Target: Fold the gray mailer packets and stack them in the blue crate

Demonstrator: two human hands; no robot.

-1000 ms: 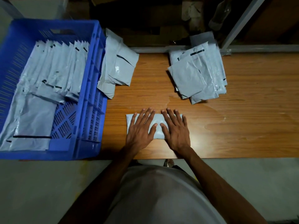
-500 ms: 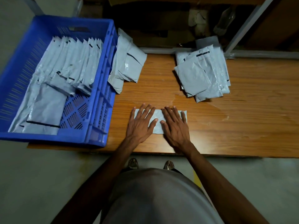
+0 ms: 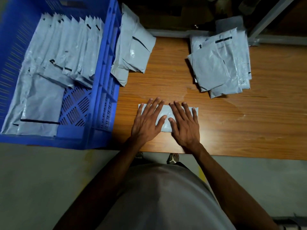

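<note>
A folded gray mailer packet (image 3: pixel 166 112) lies flat on the wooden table (image 3: pixel 240 130) near its front edge. My left hand (image 3: pixel 147 122) and my right hand (image 3: pixel 184 125) press on it side by side, fingers straight and spread. The blue crate (image 3: pixel 103 90) stands at the left, holding a row of several folded gray packets (image 3: pixel 69 52) and flat ones (image 3: pixel 38 107) at its near end. A pile of unfolded gray packets (image 3: pixel 221 65) lies at the back right of the table.
A second small heap of gray packets (image 3: pixel 132 50) leans against the crate's right wall. A metal frame post (image 3: pixel 269 15) rises at the back right. Bare wood stretches to the right of my hands. The floor and my feet show below the table edge.
Both hands stay flat on the folded packet. The camera has shifted, so the crate and the piles sit differently in the frame.
</note>
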